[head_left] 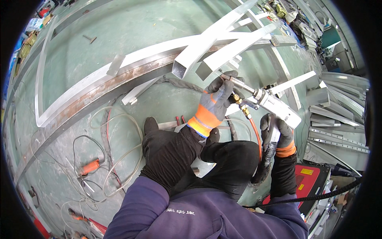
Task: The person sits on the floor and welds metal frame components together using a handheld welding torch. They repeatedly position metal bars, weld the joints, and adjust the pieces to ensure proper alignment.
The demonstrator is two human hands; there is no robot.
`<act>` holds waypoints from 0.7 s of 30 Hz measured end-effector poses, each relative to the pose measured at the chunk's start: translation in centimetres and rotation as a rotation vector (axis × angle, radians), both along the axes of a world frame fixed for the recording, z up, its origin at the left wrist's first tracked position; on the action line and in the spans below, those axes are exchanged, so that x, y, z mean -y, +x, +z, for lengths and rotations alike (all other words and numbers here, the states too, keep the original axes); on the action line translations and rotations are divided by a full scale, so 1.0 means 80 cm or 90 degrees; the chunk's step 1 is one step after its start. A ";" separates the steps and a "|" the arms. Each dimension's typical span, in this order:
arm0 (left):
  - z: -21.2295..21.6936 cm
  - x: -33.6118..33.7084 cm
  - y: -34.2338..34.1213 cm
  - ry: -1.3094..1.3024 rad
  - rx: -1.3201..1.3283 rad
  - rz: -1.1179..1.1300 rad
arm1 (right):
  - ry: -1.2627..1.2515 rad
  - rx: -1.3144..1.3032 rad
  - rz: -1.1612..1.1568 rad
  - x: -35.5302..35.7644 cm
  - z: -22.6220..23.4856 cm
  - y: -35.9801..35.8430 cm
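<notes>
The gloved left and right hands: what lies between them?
The head view shows brass fittings, an orange hose and part of the white handheld tool.

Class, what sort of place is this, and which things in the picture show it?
Probably a metalworking shop: square metal tubes lie ahead, long metal profiles are piled at the right, and the gloved left hand and right hand hold a silver tool.

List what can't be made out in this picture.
All in the head view:
1. Tool: part of its handle is covered by the right hand.
2. Red box: partly hidden behind the right sleeve.
3. Upper-right pile: pieces too small to identify.
</notes>
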State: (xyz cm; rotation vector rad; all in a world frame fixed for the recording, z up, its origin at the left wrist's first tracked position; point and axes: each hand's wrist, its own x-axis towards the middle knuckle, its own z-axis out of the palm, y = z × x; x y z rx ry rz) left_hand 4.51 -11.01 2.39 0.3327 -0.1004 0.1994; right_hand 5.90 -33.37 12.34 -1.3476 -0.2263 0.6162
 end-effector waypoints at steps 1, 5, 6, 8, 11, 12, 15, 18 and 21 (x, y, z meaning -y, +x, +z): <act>-0.005 -0.001 0.002 0.014 0.011 -0.005 | -0.037 0.029 0.002 -0.002 0.003 0.000; -0.010 0.009 0.013 0.011 -0.184 -0.054 | -0.197 0.153 -0.020 -0.034 0.035 -0.005; -0.034 0.015 0.019 0.022 -0.183 -0.062 | -0.211 0.177 0.004 -0.047 0.037 0.000; -0.037 0.033 0.022 -0.098 -0.159 -0.153 | -0.287 0.200 0.020 -0.068 0.047 0.009; -0.017 0.031 0.011 0.077 -0.145 -0.198 | -0.344 0.326 0.101 -0.084 0.040 0.030; -0.013 0.028 0.010 0.053 -0.115 -0.187 | -0.417 0.423 0.148 -0.090 0.043 0.036; -0.015 0.021 0.012 0.084 -0.137 -0.195 | -0.448 0.491 0.172 -0.109 0.042 0.042; -0.022 0.027 0.017 0.061 -0.162 -0.201 | -0.429 0.422 0.153 -0.112 0.043 0.041; -0.028 0.033 0.021 0.023 -0.180 -0.215 | -0.441 0.390 0.143 -0.107 0.042 0.043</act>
